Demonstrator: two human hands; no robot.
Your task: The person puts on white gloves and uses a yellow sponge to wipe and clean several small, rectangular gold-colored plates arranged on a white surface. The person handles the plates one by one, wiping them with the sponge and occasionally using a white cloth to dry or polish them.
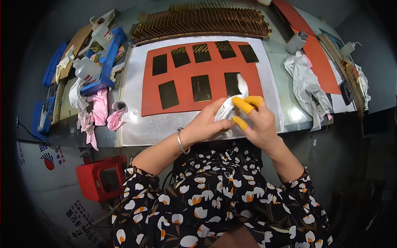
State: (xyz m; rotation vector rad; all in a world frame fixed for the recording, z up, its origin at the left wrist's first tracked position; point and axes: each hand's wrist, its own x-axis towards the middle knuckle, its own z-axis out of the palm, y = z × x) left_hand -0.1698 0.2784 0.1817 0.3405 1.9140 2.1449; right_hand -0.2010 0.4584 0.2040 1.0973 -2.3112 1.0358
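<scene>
Seen from the head camera, a person in a dark floral top leans in at a workbench, both forearms reaching up from the lower edge and the hands meeting at the near side of a red mat (188, 76). The left hand (209, 124), a silver bangle (182, 141) at its wrist, angles inward with fingers bent; the right hand (261, 124) faces it, fingers curled, yellow covers (243, 106) on three of its tips. The left hand is closed around a bunched white cloth (225, 109), whose upper end lies over part of a dark card (232, 83). The right hand's thumb and fingers stand slightly apart against or just beside the cloth; whether they pinch it cannot be told. Eight such cards lie on the mat, five in the far row and three in the near one. Behind the mat stands a long slatted rack (202, 20). To the left, a blue tray (118, 39) holds white bottles (87, 68) above pink cloths (99, 106); to the right, a grey bottle (295, 42) stands near crumpled white fabric (306, 84). A red stool (93, 177) sits on the floor at lower left
</scene>
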